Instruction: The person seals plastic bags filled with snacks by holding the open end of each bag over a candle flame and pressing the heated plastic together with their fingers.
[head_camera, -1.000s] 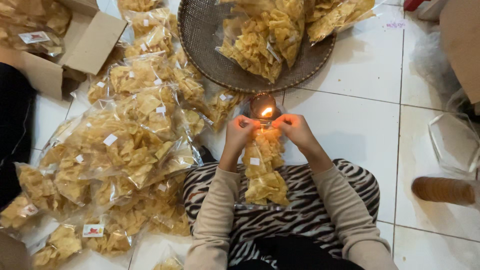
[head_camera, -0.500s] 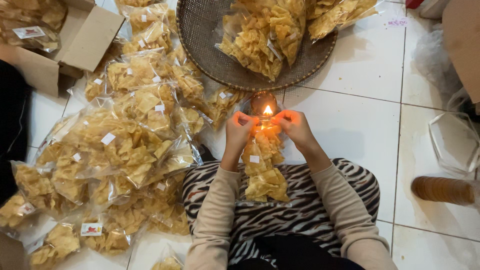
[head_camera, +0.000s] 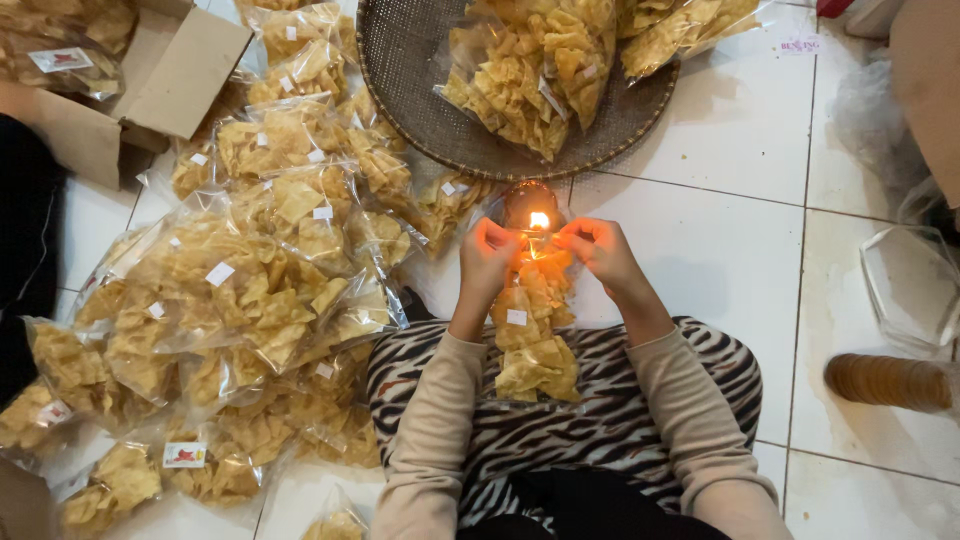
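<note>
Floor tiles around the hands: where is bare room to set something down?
Bare white tiles lie beside the right hand, between the woven tray and the clear lid. Left of the left hand, stacked chip bags crowd everything up to the cardboard box.

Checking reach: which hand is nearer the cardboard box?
Left. The left hand is on the box's side of the bag of chips; the right hand is further from the cardboard box.

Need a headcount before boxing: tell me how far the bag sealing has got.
Done: a big pile of labelled bags lies at the left. In hand: left hand and right hand hold one bag's top at the flame. Left: the bags in the basket.
</note>
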